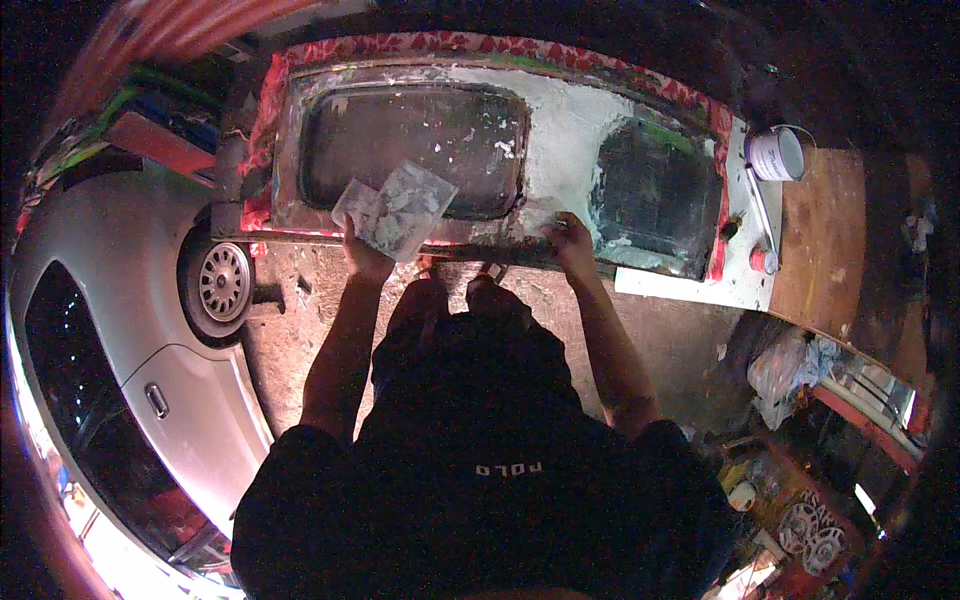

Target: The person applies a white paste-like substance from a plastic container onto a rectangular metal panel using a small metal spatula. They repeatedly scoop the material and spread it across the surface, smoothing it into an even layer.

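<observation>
My left hand (366, 258) grips the lower edge of a pale translucent sheet (405, 212) smeared with whitish paste. The sheet is held over the near side of a long panel (560, 110), covered with patchy white coating around two dark window-like areas. My right hand (570, 243) is closed at the panel's near edge, between those two areas. Its fingers pinch something small and pale that I cannot make out.
Red patterned cloth (400, 42) shows around the panel. On the right, a white bucket (776, 155) stands beside a wooden board (822, 240), with a small can (764, 261) nearby. A silver car (165, 330) is close on the left. Plastic bags (780, 370) lie at lower right.
</observation>
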